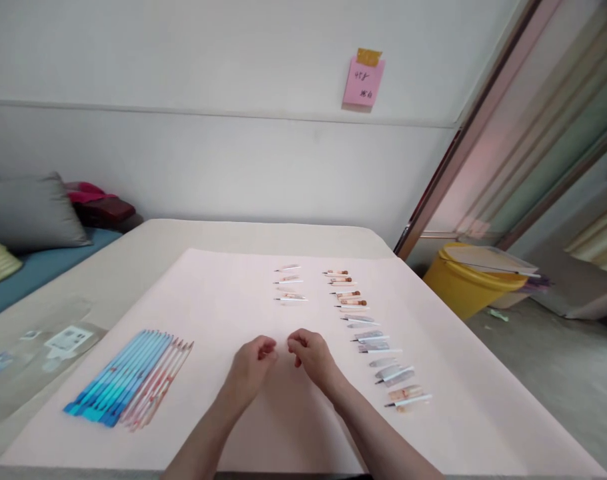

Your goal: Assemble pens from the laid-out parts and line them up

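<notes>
Above the middle of the pale pink sheet, my left hand [253,365] has its fingers curled in, with nothing visible in them. Facing it a small gap away, my right hand [313,357] is closed too, thumb near the forefinger, and I see nothing held. To the left lie blue pens [128,373] side by side, with several pink and white pens [158,383] next to them. Beyond my hands is a short column of pen refills [290,299] with small slim pieces. On the right, a longer column pairs white refills [408,401] with patterned barrel pieces [401,377].
The pink sheet [223,287] covers much of the cream table surface [263,233]. Clear plastic packaging [68,340] lies at the left edge. A yellow bin [458,283] stands on the floor at right. A pink note [363,81] is taped to the wall; a grey cushion [28,213] rests far left.
</notes>
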`<action>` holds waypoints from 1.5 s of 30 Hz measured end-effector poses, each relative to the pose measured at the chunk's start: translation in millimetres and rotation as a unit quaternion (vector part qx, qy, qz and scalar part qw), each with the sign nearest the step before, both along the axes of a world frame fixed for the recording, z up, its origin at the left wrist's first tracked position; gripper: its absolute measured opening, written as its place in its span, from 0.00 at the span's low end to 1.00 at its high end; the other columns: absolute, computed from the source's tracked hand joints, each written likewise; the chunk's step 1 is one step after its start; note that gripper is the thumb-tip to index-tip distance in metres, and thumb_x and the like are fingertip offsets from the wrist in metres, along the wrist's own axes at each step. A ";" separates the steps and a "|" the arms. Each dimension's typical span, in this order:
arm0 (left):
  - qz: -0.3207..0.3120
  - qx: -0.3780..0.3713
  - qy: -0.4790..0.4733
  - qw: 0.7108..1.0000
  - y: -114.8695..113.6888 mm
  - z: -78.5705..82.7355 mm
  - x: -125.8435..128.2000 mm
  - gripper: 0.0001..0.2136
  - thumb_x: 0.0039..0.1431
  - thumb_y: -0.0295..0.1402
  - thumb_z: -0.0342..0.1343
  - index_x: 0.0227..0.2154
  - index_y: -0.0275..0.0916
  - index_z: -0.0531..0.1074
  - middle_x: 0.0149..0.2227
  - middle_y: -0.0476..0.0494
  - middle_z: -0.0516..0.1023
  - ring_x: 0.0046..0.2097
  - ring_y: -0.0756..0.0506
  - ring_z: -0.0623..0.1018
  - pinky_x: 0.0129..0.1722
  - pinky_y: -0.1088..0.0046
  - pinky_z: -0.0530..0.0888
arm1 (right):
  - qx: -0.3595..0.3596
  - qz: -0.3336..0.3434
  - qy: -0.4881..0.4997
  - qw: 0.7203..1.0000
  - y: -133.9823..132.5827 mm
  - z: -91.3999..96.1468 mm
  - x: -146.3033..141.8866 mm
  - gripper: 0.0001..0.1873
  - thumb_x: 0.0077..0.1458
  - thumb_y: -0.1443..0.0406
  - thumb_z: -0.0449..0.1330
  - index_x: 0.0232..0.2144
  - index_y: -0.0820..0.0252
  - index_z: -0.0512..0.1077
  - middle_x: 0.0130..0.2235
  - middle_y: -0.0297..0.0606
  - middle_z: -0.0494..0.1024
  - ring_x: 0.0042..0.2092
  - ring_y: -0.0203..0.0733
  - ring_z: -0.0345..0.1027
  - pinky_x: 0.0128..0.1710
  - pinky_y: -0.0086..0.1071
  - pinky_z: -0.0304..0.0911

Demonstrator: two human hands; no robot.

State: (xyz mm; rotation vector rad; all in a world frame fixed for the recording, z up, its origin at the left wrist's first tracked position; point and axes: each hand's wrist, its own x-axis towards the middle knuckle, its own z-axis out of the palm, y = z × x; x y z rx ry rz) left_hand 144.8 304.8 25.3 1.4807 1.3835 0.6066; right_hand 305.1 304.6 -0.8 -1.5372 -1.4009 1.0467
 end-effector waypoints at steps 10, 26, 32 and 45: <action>0.194 -0.262 -0.363 0.873 -14.8 -10.0 14.9 0.08 0.47 0.24 0.56 0.33 0.33 0.68 0.33 0.39 0.75 0.29 0.52 0.74 0.29 0.77 0.69 | 0.203 -0.074 -0.311 0.926 16.1 -31.1 6.0 0.17 0.52 0.71 0.48 0.44 0.62 0.68 0.45 0.45 0.73 0.47 0.44 0.64 0.47 0.36 0.60; 0.273 -0.287 -0.431 0.810 -9.8 -9.3 11.0 0.08 0.44 0.21 0.56 0.31 0.33 0.69 0.29 0.41 0.76 0.26 0.53 0.74 0.25 0.79 0.71 | 0.226 -0.064 -0.489 0.840 60.6 -40.9 1.3 0.22 0.57 0.69 0.46 0.54 0.63 0.61 0.50 0.47 0.70 0.54 0.46 0.57 0.54 0.42 0.46; 0.268 -0.282 -0.440 0.809 -9.7 -8.1 13.1 0.09 0.45 0.21 0.56 0.32 0.32 0.69 0.31 0.40 0.76 0.27 0.53 0.74 0.26 0.79 0.71 | 0.220 -0.083 -0.495 0.837 59.1 -39.8 2.2 0.22 0.56 0.71 0.46 0.54 0.61 0.61 0.53 0.47 0.66 0.56 0.48 0.53 0.53 0.42 0.44; 0.310 -0.292 -0.449 0.785 -12.4 -9.0 30.7 0.07 0.45 0.26 0.58 0.29 0.33 0.67 0.30 0.41 0.74 0.29 0.51 0.74 0.29 0.76 0.72 | 0.236 -0.094 -0.452 0.855 57.6 -36.3 6.9 0.07 0.55 0.70 0.51 0.33 0.60 0.69 0.42 0.43 0.71 0.46 0.45 0.60 0.45 0.37 0.50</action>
